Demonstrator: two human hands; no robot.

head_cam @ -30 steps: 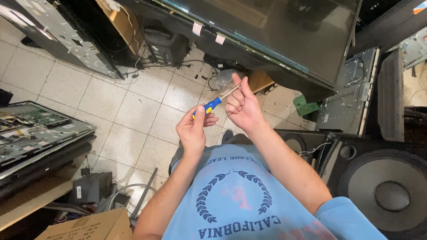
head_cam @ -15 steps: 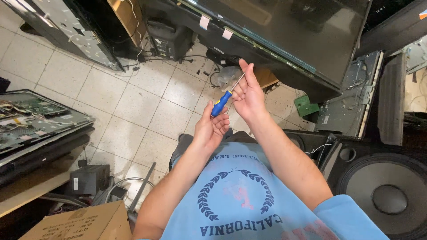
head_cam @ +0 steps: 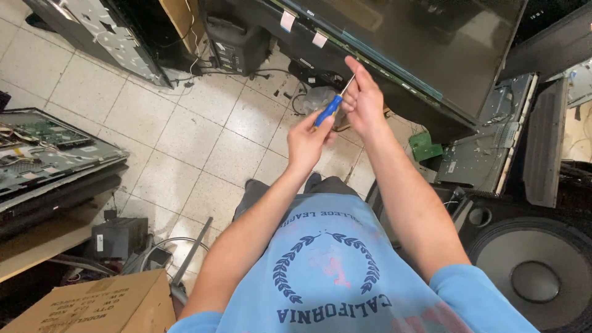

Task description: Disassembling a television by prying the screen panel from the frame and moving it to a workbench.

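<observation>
The flat-panel television (head_cam: 394, 43), the largest item, leaned across the 12 to 2 o'clock sector, its dark glass smooth and glossy, with two pale tape tabs on the lower bezel. A round loudspeaker (head_cam: 535, 277) with a matte grey cone lay at 4 o'clock. A stripped panel chassis (head_cam: 49, 151) with exposed green circuit boards sat at 9 o'clock, and a brown corrugated cardboard box (head_cam: 92, 305) at 7 o'clock. The floor (head_cam: 185, 135) was pale square tile, dusty, with loose cables.

The screwdriver (head_cam: 332, 106) was held in mid-air just above centre, in front of the television's lower edge. It had a blue moulded handle with a yellow band and a thin bright steel shaft pointing toward 1 o'clock.

The left hand (head_cam: 306, 139) had its grip clenched on the handle. The right hand (head_cam: 364, 102) had its grip pinched on the shaft near the tip, fingers extended upward.

Hazards, as judged:
- The tip could slip and prick the right fingers, because the shaft is smooth and narrow.
- A dropped tool could strike the tile or the glass panel close behind it.
- Cables on the floor presented a trip risk.
</observation>
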